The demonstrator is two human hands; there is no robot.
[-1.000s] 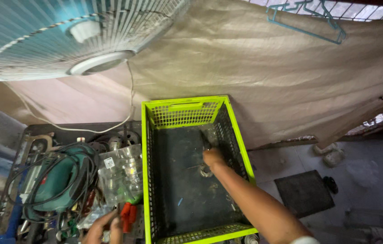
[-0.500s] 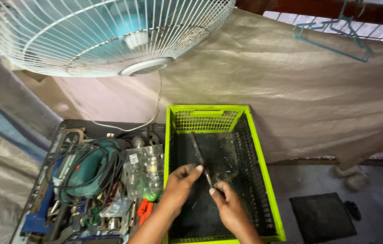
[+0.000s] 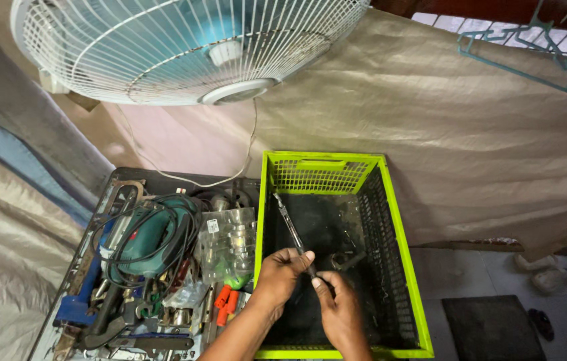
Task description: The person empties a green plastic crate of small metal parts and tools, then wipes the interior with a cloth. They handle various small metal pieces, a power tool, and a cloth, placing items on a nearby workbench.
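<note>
While both hands meet over the green crate (image 3: pixel 400 220), left hand (image 3: pixel 282 271) and right hand (image 3: pixel 337 304) grip one long metal tool (image 3: pixel 291 228); beside the crate, a tool tray (image 3: pixel 113 194) with a green drill (image 3: pixel 146 241).

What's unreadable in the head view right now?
- Lower end of the long metal tool: hidden inside the left hand and right hand.
- Small parts on the green crate floor: dark, too small to identify.
- Tool tray contents: tangled under the drill cord; its near end is cut off by the bottom edge.
- Fan: top cut off by the frame.
</note>
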